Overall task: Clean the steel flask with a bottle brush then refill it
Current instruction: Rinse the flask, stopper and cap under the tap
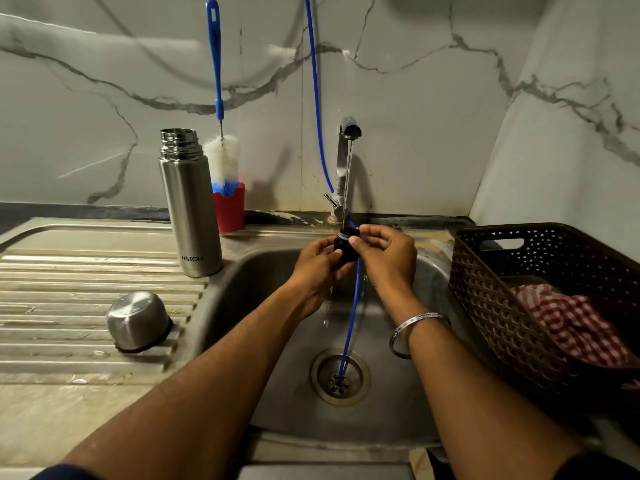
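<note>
The steel flask point(191, 206) stands upright and uncapped on the drainboard, left of the basin. Behind it the blue-handled bottle brush point(221, 157) stands bristles down in a red cup point(229, 207). The flask's steel cup lid point(138, 321) lies upside down on the ribbed drainboard. Over the basin my left hand point(317, 263) and my right hand point(386, 258) both grip a small black stopper point(346, 245). Water runs from the tap point(348, 161) onto the stopper.
A thin blue hose point(349, 323) hangs down the wall and ends at the sink drain point(340, 377). On the right stands a dark woven basket point(491, 306) holding a red checked cloth point(568, 323). Marble wall panels close the back and right side.
</note>
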